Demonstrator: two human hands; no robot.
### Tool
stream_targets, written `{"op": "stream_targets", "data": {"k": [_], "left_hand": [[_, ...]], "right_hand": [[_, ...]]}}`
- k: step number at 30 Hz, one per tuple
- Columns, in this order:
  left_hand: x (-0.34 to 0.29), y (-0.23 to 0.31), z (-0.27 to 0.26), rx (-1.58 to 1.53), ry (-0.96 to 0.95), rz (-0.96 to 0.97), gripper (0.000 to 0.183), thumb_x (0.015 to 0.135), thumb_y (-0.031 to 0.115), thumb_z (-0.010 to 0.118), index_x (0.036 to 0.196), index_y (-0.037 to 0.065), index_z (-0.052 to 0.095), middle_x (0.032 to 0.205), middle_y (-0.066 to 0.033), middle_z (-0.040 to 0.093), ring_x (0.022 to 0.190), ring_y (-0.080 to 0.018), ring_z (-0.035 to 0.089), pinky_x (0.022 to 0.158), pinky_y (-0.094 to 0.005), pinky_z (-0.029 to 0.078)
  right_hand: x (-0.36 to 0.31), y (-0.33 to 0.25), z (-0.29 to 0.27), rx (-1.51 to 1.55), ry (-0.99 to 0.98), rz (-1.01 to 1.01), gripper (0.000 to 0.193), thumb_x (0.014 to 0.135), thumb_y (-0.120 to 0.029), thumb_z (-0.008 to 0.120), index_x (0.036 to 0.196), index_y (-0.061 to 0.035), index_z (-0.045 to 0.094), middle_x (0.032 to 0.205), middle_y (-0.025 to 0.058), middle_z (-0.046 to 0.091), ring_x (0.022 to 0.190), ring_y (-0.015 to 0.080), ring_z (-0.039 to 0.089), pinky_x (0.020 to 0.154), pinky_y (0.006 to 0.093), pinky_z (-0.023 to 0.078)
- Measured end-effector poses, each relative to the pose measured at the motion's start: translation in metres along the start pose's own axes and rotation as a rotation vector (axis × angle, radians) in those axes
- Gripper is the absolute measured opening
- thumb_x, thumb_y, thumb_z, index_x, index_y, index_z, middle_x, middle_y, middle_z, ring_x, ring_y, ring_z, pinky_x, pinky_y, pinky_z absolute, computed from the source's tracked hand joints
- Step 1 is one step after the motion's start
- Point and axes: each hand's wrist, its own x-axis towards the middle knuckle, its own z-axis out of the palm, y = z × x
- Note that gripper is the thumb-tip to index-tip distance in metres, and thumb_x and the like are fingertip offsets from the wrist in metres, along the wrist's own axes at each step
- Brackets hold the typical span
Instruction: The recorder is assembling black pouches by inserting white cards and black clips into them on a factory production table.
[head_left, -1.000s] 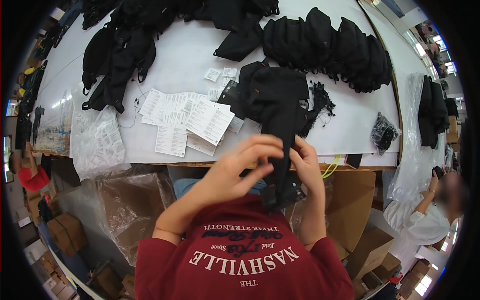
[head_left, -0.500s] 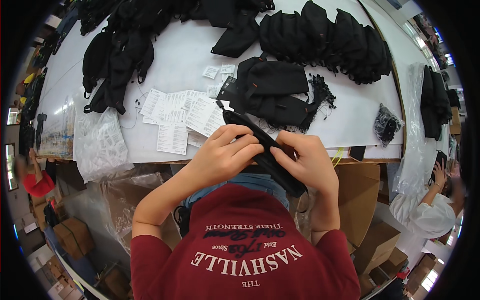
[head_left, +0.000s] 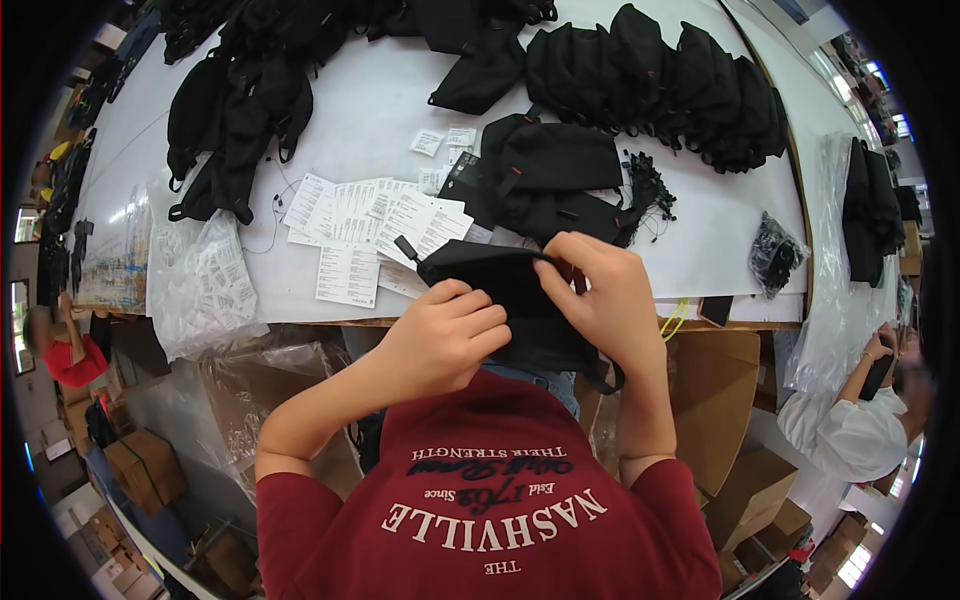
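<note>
A black fabric bag [head_left: 525, 285] is spread between my hands at the table's near edge, its mouth gaping. A short tab or zip pull sticks out at its far left corner. My left hand [head_left: 450, 335] grips the left side with curled fingers. Thumb and fingers of my right hand [head_left: 605, 295] pinch the right part of the rim, and a strap loop hangs below that hand. Beyond it lies another black bag [head_left: 560, 160] with a small orange tab. White printed tags [head_left: 345, 270] are fanned out to the left, beside small white packets [head_left: 427, 142].
Black bags [head_left: 650, 80] stand in a row at the far right, and more are heaped [head_left: 240, 120] far left. Black tag cords [head_left: 648, 190] lie right of the middle. A clear plastic sack [head_left: 205, 280] hangs over the near left edge. Cardboard boxes [head_left: 715, 400] stand below the table.
The bag was a narrow folded strip and now its mouth is spread wide. My right hand has lifted a little away from me; my left has shifted slightly toward me.
</note>
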Motion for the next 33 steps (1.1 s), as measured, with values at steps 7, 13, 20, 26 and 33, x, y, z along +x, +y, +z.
{"op": "stream_targets", "data": {"k": [7, 13, 20, 26, 33], "left_hand": [[-0.001, 0.021, -0.010, -0.193, -0.462, -0.124, 0.028, 0.065, 0.003, 0.061, 0.092, 0.000, 0.059, 0.098, -0.0155, 0.061, 0.090, -0.0286, 0.059, 0.077, -0.0358, 0.047], [-0.010, -0.004, -0.030, -0.651, -0.686, -0.432, 0.022, 0.093, 0.016, 0.050, 0.112, 0.005, 0.046, 0.071, -0.0218, 0.057, 0.068, -0.0368, 0.060, 0.063, -0.0420, 0.045], [-0.055, -0.006, -0.004, -1.222, -0.051, -0.769, 0.038, 0.091, 0.008, 0.056, 0.127, -0.002, 0.049, 0.107, -0.0086, 0.062, 0.096, -0.0099, 0.053, 0.085, -0.0255, 0.043], [-0.091, -0.005, -0.003, -1.541, 0.018, -0.840, 0.029, 0.086, 0.004, 0.062, 0.113, -0.004, 0.060, 0.098, -0.0052, 0.065, 0.088, -0.0089, 0.055, 0.079, -0.0270, 0.046], [-0.092, 0.003, -0.018, -1.563, -0.367, -0.190, 0.026, 0.085, 0.009, 0.065, 0.107, -0.005, 0.061, 0.089, -0.0168, 0.067, 0.077, -0.0228, 0.065, 0.068, -0.0279, 0.048]], "right_hand": [[0.010, -0.014, 0.025, 0.155, -0.142, -0.232, 0.010, 0.077, -0.010, 0.069, 0.081, -0.0039, 0.063, 0.066, 0.0057, 0.054, 0.051, 0.0182, 0.054, 0.047, 0.0285, 0.041], [0.001, 0.030, 0.008, 0.669, -0.493, 0.286, 0.031, 0.097, -0.029, 0.049, 0.118, -0.0070, 0.057, 0.086, 0.0059, 0.064, 0.082, 0.0105, 0.062, 0.072, 0.0268, 0.048], [-0.064, 0.052, 0.044, 0.897, -0.559, 0.401, 0.072, 0.074, -0.028, 0.078, 0.133, -0.0051, 0.044, 0.120, 0.0068, 0.055, 0.115, 0.0187, 0.049, 0.102, 0.0330, 0.034], [-0.067, 0.069, 0.042, 0.796, -0.584, 0.589, 0.044, 0.071, -0.014, 0.080, 0.109, -0.0048, 0.060, 0.097, -0.0007, 0.060, 0.092, 0.0100, 0.055, 0.085, 0.0246, 0.043], [-0.073, 0.096, -0.003, 1.285, -0.377, 0.664, 0.027, 0.076, -0.001, 0.071, 0.101, 0.0022, 0.062, 0.085, 0.0111, 0.067, 0.073, 0.0203, 0.068, 0.069, 0.0303, 0.056]]}}
